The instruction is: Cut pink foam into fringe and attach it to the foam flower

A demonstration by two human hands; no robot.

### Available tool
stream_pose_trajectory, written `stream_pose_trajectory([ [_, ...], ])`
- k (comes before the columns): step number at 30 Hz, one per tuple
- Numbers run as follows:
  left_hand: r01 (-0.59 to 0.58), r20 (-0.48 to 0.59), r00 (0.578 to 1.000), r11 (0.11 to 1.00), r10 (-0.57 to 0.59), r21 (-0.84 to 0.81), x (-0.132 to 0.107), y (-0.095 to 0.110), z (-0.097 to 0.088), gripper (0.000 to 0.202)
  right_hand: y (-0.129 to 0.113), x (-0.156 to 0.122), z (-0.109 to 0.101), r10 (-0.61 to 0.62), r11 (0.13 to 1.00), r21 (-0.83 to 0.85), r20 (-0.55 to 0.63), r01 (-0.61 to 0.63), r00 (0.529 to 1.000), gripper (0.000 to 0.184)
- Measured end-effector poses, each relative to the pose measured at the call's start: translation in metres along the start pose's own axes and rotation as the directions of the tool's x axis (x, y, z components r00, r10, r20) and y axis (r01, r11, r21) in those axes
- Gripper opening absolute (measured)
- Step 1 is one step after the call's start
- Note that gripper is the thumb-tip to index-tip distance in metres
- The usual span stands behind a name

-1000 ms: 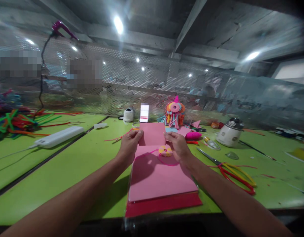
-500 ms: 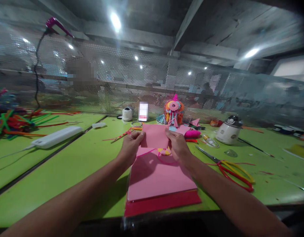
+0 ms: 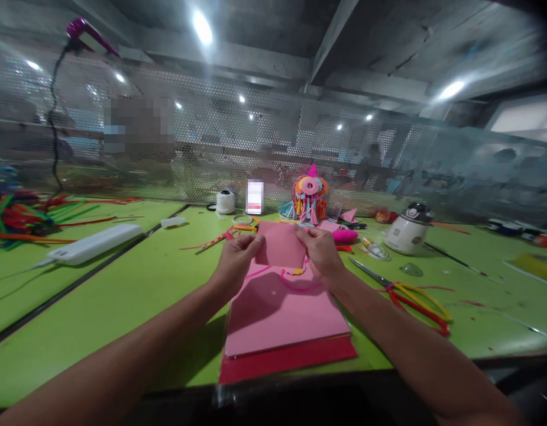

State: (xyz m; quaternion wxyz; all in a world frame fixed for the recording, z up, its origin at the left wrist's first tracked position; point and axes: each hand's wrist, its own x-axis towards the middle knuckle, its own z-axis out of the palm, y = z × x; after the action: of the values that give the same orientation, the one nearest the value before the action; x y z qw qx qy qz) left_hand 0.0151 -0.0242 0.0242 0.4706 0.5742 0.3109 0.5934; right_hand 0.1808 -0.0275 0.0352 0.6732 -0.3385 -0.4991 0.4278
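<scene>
A small pink sheet (image 3: 280,245), paper or felt, is held up between both hands. My left hand (image 3: 238,260) pinches its left edge between thumb and fingers. At the upper right corner, my right hand (image 3: 320,251) has the same sheet in a pinch. Below lies a larger stack of pink sheets (image 3: 286,322) on a red sheet (image 3: 286,364) near the table's front edge. A pink cord (image 3: 295,286) with a yellow piece (image 3: 295,271) curls over the stack, partly behind the held sheet.
Scissors (image 3: 415,302) with red and yellow handles lie to the right. Behind stand a tasselled ornament (image 3: 311,192), a phone (image 3: 254,196), a thread spool (image 3: 225,202) and a white cup (image 3: 408,231). A white power strip (image 3: 96,242) lies left, near colourful strips (image 3: 16,222). A perforated screen (image 3: 211,136) borders the table.
The pink sheet has tilted, and my right hand has shifted its pinch inward along the top edge. The whole view has moved slightly; the things on the table stay put.
</scene>
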Motion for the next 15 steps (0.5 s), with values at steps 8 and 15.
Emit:
stream_pose_trajectory([
  [8,0.016,0.008,1.0,1.0,-0.016,0.007,0.004,-0.006,-0.006,0.028,0.004,0.005,-0.002,-0.025,0.999,-0.045,-0.046,0.023,0.999,0.042],
  [15,0.035,-0.07,0.997,0.999,-0.037,-0.017,0.01,-0.005,-0.013,0.026,-0.006,-0.005,0.005,0.189,0.981,0.018,0.16,-0.194,0.969,0.038],
])
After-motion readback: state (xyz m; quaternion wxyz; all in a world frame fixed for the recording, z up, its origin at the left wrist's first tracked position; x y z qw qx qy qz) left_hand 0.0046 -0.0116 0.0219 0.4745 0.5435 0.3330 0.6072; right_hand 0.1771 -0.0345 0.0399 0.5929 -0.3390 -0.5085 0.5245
